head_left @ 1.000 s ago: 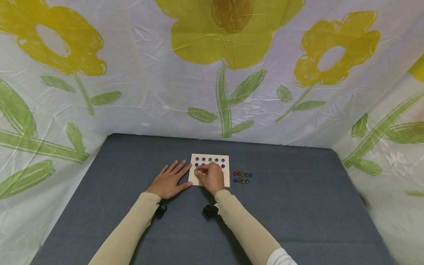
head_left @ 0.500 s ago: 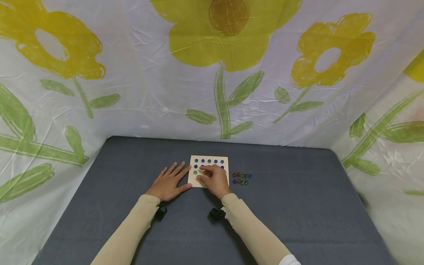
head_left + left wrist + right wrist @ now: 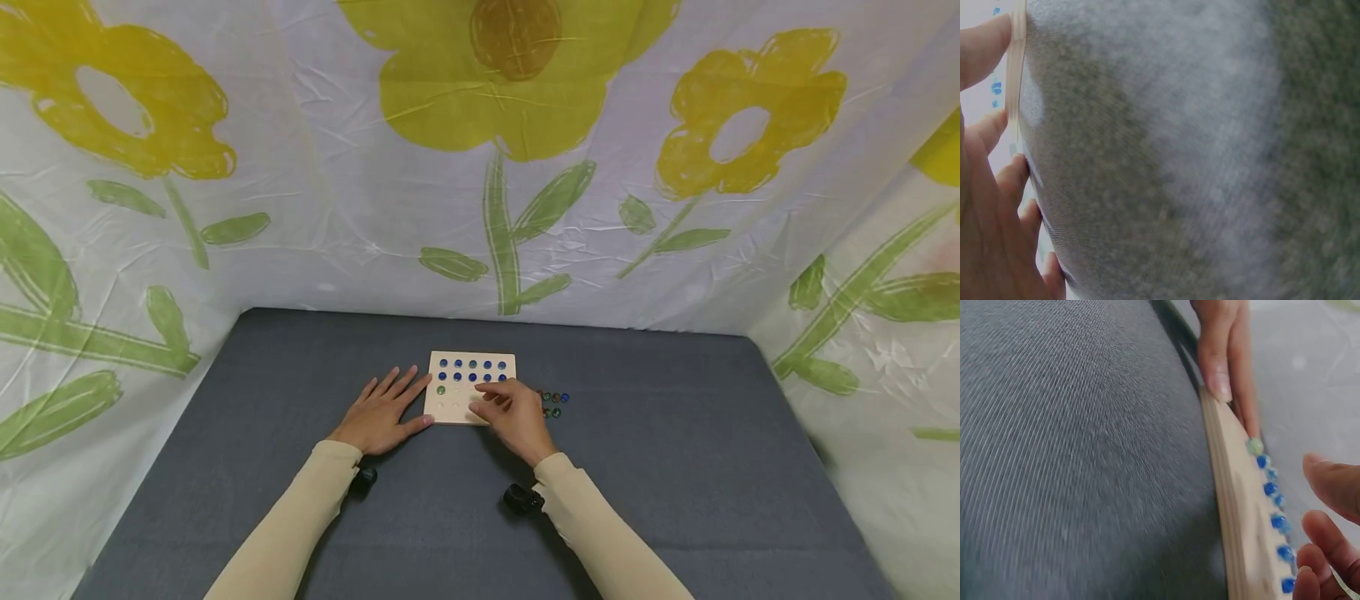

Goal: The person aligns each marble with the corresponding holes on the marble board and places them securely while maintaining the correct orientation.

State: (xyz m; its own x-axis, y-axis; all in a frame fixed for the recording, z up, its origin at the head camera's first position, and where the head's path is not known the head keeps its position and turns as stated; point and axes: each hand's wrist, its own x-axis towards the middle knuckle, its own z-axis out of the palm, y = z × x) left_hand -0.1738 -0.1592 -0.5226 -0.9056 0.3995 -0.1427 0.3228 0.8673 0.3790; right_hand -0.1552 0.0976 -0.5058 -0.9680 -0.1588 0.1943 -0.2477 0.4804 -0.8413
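Observation:
A pale wooden board (image 3: 450, 415) with shallow round hollows lies flat on the table. Blue glass marbles (image 3: 458, 377), one of them greenish, sit in its two far rows. One green marble (image 3: 441, 390) rests at the left end of the third row. My left hand (image 3: 377, 418) is spread on the cloth, its thumb and index finger touching the board's left edge. Above the board's right side is my right hand (image 3: 519, 419), thumb and fingers apart with nothing between them. In the right wrist view, the fingers (image 3: 1329, 540) show beside the blue marbles.
Loose marbles (image 3: 557, 412) in red, green and blue lie in two rows right of the board, partly hidden by the right hand. Dark grey cloth (image 3: 675, 467) covers the table. A white flower-printed curtain (image 3: 360, 258) hangs behind and at both sides.
My right hand has let go of the green marble, leaving it in the third row, and has moved right across the board towards the loose marbles. My left hand stays at the board's edge.

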